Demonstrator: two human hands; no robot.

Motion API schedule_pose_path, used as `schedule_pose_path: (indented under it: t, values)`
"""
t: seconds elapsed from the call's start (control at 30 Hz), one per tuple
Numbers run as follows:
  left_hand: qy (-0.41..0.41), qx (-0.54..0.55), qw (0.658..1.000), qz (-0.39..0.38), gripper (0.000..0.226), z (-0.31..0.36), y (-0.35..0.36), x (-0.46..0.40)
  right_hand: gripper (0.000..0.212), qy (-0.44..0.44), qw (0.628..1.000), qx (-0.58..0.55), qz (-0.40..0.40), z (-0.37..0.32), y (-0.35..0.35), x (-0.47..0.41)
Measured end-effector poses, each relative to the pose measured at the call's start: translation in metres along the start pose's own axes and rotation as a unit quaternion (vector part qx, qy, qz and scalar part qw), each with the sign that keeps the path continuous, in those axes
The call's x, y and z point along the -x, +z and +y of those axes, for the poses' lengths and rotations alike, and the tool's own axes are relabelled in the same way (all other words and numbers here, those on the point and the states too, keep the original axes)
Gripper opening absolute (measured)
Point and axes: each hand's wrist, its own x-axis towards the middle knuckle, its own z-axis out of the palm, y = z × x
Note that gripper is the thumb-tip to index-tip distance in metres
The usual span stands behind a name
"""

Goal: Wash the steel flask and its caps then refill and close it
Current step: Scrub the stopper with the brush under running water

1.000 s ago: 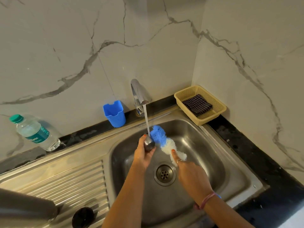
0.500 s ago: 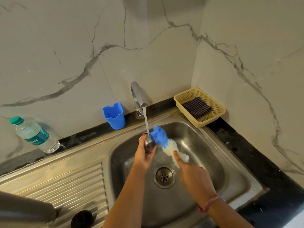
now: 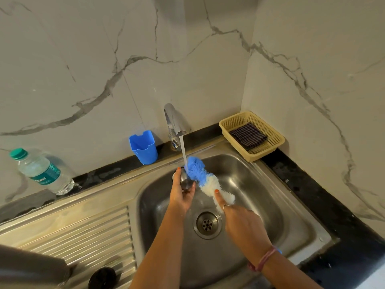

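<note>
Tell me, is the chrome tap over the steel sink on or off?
On. A stream of water falls from the chrome tap spout.

Bare forearms, orange-painted nails, a ring (image 3: 225,206) and pink thread wristband (image 3: 264,260) on the right.

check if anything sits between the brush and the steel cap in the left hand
Nothing visible does. The brush has its blue end right against the steel cap held in the left hand over the sink. Only the tap's water stream falls where they meet. The right hand holds the brush.
</note>
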Motion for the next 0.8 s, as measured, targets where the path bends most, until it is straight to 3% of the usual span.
schedule_pose_path:
  t: [0.13, 0.6, 0.8]
  values:
    - [-0.007, 0.007, 1.000, -0.007, 0.041, -0.003, -0.003, -0.001, 0.069, 0.028, 1.000, -0.009, -0.005, 0.006, 0.004, -0.002]
    - [-0.030, 0.016, 0.999, -0.005, 0.064, -0.006, 0.003, -0.004, 0.067, 0.030, 0.999, -0.017, 0.016, 0.009, 0.008, 0.003]
    - [-0.044, -0.038, 0.998, 0.006, 0.063, -0.007, 0.003, -0.006, 0.066, 0.034, 0.999, -0.023, 0.016, 0.010, 0.008, 0.006]
